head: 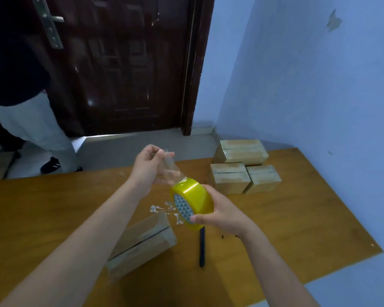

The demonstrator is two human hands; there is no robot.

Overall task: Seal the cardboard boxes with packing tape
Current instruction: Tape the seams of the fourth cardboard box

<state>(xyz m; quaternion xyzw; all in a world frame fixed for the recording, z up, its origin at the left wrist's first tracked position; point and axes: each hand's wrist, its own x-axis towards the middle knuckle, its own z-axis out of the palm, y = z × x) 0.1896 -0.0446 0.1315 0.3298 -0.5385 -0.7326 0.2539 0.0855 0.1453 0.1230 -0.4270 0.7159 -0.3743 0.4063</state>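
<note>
Two raised hands, right hand gripping tape roll, left hand apparently pinching its clear strip

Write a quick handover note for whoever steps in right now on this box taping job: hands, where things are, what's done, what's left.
Left hand pinches the pulled-out clear tape strip. Right hand grips the yellow tape roll, held above the table.
Near box lies under the arms, seam still open.
Three boxes sit at the far right; whether they are sealed is unclear.
Dark pen-like tool lies beside the near box.
Left: tape the near box's seam, cut the strip.
</note>
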